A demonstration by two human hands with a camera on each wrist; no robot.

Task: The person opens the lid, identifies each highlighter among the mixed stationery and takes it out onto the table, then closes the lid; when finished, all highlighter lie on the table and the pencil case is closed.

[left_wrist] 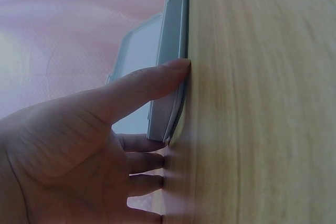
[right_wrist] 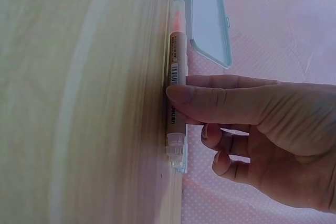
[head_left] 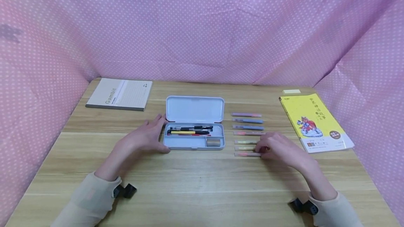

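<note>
An open pale-blue pencil case (head_left: 194, 122) lies mid-table, its lid tipped back. My left hand (head_left: 145, 136) is at its left end: in the left wrist view the thumb (left_wrist: 152, 82) lies along the front wall and the straight index finger touches the corner. The other fingers are spread. To the right of the case, my right hand (head_left: 281, 148) pinches the nearest highlighter (right_wrist: 178, 56), a pinkish one with a clear cap, between thumb and index finger. Several other highlighters (head_left: 247, 128), in purple, blue, pink and yellow, lie beyond it in a column.
Pens (head_left: 189, 132) fill the case's back compartment, and a small brown piece (head_left: 213, 143) sits in the front right one. A grey notebook (head_left: 121, 94) lies back left. At right are a yellow book (head_left: 312, 122) and a sticky-note pad (head_left: 291, 91). A pink dotted curtain (head_left: 202, 27) surrounds the table.
</note>
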